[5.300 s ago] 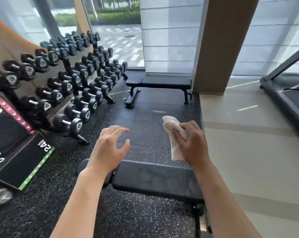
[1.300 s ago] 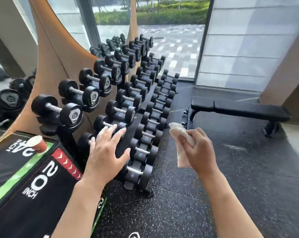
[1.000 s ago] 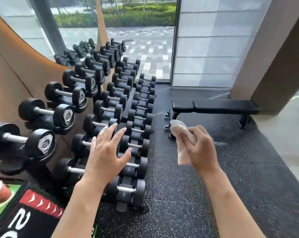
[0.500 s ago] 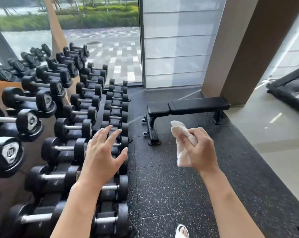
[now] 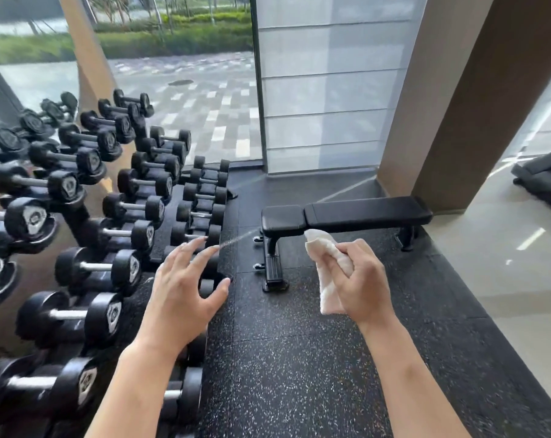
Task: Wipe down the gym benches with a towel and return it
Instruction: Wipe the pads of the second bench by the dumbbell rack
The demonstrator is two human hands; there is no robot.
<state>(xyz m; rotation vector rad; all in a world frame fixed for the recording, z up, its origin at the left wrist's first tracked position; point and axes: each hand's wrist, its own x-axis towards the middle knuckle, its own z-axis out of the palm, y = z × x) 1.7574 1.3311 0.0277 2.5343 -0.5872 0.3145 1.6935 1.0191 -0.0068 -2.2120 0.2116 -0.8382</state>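
Observation:
A flat black gym bench point(image 5: 362, 213) stands crosswise on the dark rubber floor ahead, near the window and a brown pillar. My right hand point(image 5: 361, 284) is held up in front of me, shut on a bunched white towel point(image 5: 326, 263), whose top overlaps the bench's near edge in the picture. My left hand point(image 5: 181, 287) hovers open with fingers spread, holding nothing, over the lower row of dumbbells. Both hands are well short of the bench.
A tiered rack of several black dumbbells point(image 5: 87, 222) runs along the left side in front of a mirror. The brown pillar point(image 5: 464, 99) rises at right of the bench. A treadmill point(image 5: 546, 178) sits at far right on the pale floor.
I have walked from the first bench past the plyo boxes and along the dumbbell rack; the far bench has come closer and more central. Both hands keep their pose, the towel still gripped.

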